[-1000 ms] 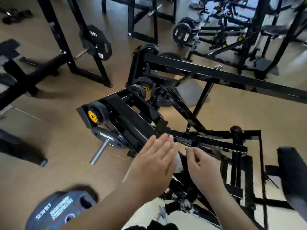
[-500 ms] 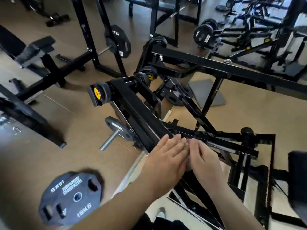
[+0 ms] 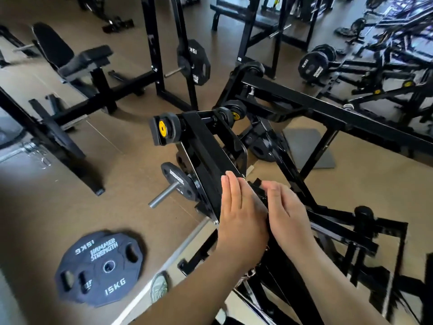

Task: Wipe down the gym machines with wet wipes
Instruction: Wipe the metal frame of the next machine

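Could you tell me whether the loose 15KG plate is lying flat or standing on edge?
Lying flat: the 15KG plate rests face up on the floor, lettering fully visible.

Glossy black metal machine arm (image 3: 206, 151), matt weight plate (image 3: 100, 268).

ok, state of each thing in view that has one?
left hand: fingers straight, flat against machine arm
right hand: beside left, grip hidden
wipe: not visible
15KG plate: flat on floor
small plate: loaded on chrome peg
rack plate: hung on peg
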Motion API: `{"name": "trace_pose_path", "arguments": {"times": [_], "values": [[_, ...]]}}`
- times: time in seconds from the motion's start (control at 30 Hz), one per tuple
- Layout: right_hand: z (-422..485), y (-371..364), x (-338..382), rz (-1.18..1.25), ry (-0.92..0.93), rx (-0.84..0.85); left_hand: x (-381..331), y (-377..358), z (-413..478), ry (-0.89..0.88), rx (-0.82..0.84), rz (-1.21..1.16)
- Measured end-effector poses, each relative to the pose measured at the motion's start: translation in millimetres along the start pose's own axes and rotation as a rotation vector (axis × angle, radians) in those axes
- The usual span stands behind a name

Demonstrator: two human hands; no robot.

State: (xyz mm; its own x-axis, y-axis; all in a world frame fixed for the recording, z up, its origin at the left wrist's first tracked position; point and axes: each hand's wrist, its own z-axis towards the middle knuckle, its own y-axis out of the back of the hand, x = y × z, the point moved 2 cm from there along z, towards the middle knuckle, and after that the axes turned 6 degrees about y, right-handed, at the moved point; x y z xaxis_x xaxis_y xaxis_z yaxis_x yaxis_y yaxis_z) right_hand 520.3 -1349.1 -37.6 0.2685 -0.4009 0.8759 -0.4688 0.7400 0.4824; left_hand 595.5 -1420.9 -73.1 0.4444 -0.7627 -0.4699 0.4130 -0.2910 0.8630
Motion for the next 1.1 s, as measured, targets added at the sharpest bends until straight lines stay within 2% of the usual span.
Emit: {"name": "trace_pose_path", "arguments": {"times": [0.1,0.2,0.3,0.4,0.47,0.5,0.63,0.7,0.73,0.8,0.87,0.97,1.1], "values": [[25.8,-5.3,11.2,-0.066,0.119,0.008,35.7,2.0,52.0,0.243,-0.005,-0.336],[53.1,-20.0,23.4,-0.133,0.253,0.007,64.4,3.3,108.1,0.436,-0.097,-0.533],[68.7,-44.0,25.1,-0.195,0.291,0.113,65.0,3.4,113.2,0.429,-0.136,-0.759],[60.0,-59.1,16.7,-0.057,0.23,0.285,58.2,-15.5,67.1,0.412,-0.054,-0.961],[54.4,-59.0,10.9,0.0,0.255,0.274,56.7,-18.6,48.8,0.385,0.04,-1.077],[53.8,-57.3,8.7,0.022,0.261,0.244,57.7,-12.7,54.0,0.371,0.056,-1.036],[60.9,-57.2,8.6,0.049,0.164,0.169,85.6,12.3,121.3,0.457,-0.056,-0.784],[62.1,-60.6,7.8,0.012,0.173,0.155,89.9,20.2,139.3,0.499,-0.037,-0.798],[62.4,-61.4,6.9,-0.01,0.181,0.146,84.4,17.5,134.7,0.52,-0.034,-0.878],[63.4,-61.6,4.5,-0.037,0.201,0.15,64.4,2.9,97.5,0.429,-0.087,-0.88],[63.4,-60.3,2.3,0.012,0.217,0.18,39.0,7.0,51.1,0.39,-0.031,-1.085],[64.8,-55.8,1.0,0.175,0.145,0.164,42.1,13.1,42.9,0.427,0.041,-0.961],[63.8,-57.5,3.7,0.152,0.132,0.152,83.2,20.2,124.7,0.554,-0.049,-0.805]]}}
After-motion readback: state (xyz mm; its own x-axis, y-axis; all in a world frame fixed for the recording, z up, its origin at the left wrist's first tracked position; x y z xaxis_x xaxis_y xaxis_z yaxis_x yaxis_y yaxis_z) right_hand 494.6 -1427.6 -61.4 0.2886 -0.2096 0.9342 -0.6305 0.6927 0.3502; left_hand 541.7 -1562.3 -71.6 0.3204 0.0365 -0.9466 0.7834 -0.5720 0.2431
